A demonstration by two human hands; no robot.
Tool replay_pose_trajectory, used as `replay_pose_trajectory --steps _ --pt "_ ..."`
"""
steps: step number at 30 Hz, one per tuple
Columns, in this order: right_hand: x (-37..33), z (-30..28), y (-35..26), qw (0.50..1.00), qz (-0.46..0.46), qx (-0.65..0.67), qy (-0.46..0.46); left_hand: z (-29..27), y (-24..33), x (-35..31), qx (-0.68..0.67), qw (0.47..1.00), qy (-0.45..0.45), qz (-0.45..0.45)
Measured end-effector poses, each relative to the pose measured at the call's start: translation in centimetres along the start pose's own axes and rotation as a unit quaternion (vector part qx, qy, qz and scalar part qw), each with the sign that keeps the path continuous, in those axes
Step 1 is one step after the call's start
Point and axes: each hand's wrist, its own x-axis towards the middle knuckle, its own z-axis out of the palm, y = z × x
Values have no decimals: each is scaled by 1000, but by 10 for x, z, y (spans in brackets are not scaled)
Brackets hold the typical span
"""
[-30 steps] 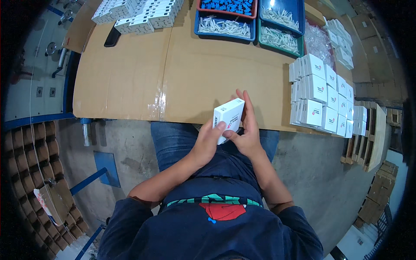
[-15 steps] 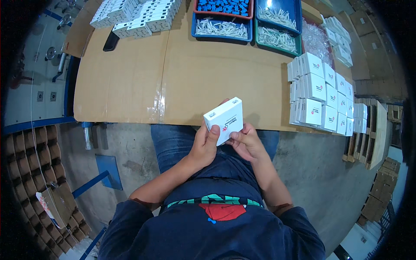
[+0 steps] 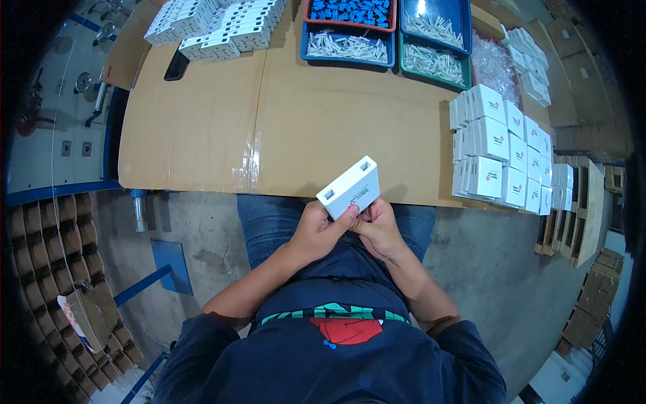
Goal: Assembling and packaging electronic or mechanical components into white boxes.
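A flat white box (image 3: 351, 187) is held above my lap, just off the table's front edge. Two small square openings show in its narrow upper side, and its printed broad face is tilted toward me. My left hand (image 3: 317, 230) grips the lower left of it, thumb on the printed face and fingers hidden behind. At the lower right corner my right hand (image 3: 381, 230) is closed on the same box, its fingertips close to the left thumb. Part of the lower edge is covered by both hands.
Stacked white boxes (image 3: 489, 140) stand at the table's right edge. Trays hold blue pieces (image 3: 350, 12) and white slender pieces (image 3: 346, 47) at the back. More white boxes (image 3: 232, 34) and a black phone (image 3: 177, 66) lie far left. Cardboard (image 3: 195, 128) covers the table.
The box has tipped so that its narrow side with the openings shows more and its printed face less. My hands have moved closer together along its lower edge.
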Motion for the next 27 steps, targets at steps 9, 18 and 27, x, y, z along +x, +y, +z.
replay_pose_trajectory --steps 9,18,27 --pt "3 9 -28 937 -94 -328 70 0 33 28 -109 971 189 93" --pt "3 27 -49 864 -239 -444 -9 -36 19 18 -29 997 -5 65" --pt "2 35 -46 830 -312 -463 4 -36 22 18 -33 991 -21 129"
